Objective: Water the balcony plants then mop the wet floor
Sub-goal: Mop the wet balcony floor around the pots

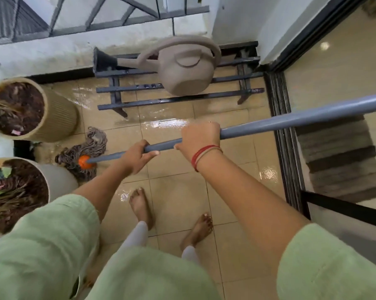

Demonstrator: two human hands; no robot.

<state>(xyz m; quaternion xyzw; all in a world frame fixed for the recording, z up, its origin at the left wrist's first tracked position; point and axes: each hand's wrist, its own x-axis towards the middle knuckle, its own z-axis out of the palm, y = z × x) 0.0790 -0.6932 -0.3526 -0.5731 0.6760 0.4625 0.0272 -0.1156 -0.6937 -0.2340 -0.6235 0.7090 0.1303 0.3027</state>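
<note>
The person wore a loose, pale green tunic [152,276] of soft, slightly textured cloth, which filled the view from 5 to 7 o'clock. Its wide left sleeve [42,234], toward 8 o'clock, and right sleeve [334,263], toward 4 o'clock, ended near the elbows. Red and beige threads [201,155] circled the wrist below the right hand [199,135], just at 1 o'clock of centre. White leggings [137,234] reached the ankles above a bare left foot [140,204] and bare right foot [199,229].
</note>
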